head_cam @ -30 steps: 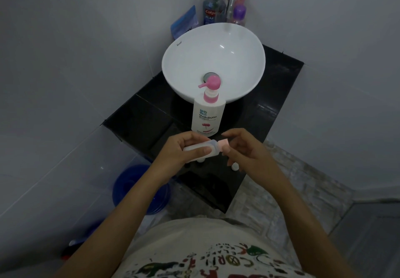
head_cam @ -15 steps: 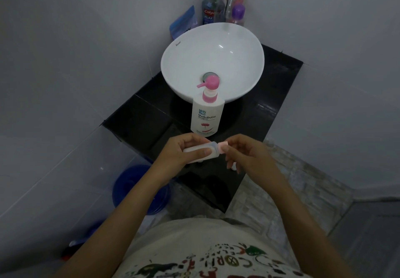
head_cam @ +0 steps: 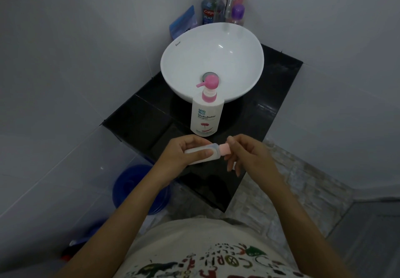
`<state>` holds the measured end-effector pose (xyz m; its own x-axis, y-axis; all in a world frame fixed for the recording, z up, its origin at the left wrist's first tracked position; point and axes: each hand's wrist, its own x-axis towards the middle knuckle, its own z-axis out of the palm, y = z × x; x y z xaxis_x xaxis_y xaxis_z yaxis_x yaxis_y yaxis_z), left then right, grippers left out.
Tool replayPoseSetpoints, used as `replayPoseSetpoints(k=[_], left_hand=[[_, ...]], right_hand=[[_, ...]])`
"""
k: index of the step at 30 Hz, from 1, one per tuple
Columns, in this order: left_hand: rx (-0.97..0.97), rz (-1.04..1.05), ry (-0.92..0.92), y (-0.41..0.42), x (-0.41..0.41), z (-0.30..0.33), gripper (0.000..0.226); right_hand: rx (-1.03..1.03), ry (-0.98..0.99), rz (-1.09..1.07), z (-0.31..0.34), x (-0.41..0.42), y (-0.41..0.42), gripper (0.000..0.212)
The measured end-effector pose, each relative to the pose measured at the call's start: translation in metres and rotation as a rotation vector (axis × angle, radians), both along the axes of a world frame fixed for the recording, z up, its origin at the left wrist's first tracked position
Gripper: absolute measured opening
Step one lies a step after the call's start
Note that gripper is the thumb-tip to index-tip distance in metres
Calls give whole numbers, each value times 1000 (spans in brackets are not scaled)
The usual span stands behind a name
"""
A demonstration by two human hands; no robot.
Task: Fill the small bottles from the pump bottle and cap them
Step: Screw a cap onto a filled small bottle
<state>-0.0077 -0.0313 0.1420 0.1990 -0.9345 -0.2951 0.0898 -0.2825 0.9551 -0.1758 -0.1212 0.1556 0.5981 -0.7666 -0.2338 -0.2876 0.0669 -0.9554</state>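
A: Fingers first. Our left hand (head_cam: pixel 181 151) has its fingers (head_cam: pixel 202 153) curled round the small bottle (head_cam: pixel 204 154), thumb across the front. Our right hand (head_cam: pixel 252 156) pinches the pink cap (head_cam: pixel 224 149) between thumb and forefinger, with the other fingers hanging loose below.

B: And how does the bottle lie?

A: On its side, held in the air just above the near edge of the black worktop (head_cam: pixel 149 124). Its long axis runs left to right, base in the left palm and neck pointing at the right hand. So the cap sits directly at the right fingertips, in line with that axis.

B: Then we judge the coming move is a twist about that line, right hand turning, left hand bracing?

A: That's our reading. Whether the cap is going on or coming off, we cannot tell.

B: Farther out?

A: The pump bottle (head_cam: pixel 206 114) stands upright just beyond the hands, spout pointing left, in front of the white basin (head_cam: pixel 244 61). Bottles (head_cam: pixel 211 10) crowd the far corner.
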Motion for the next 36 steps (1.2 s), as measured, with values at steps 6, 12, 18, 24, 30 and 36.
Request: replayPoseSetpoints(k=[6,12,18,24,30,36], left_hand=[[-2,23,15,-1,1,1,34],[-2,25,1,-2,-2,0,32],[-8,33,20,-2,-1,-1,33],[-17,45,25,-3,-1,0,30],[-36,62,-16,-3,0,-6,25],[-40,63,-57,-3,0,-12,28]], right_hand=[[19,-39,31,0,-2,1,14],[62,-26,-20,-4,0,4,35],[16,-58,51,-6,-4,1,17],[4,-55,-14,-6,2,5,14],[10,-55,-77,-9,5,9,17],[46,-26,-117,-13,6,11,16]])
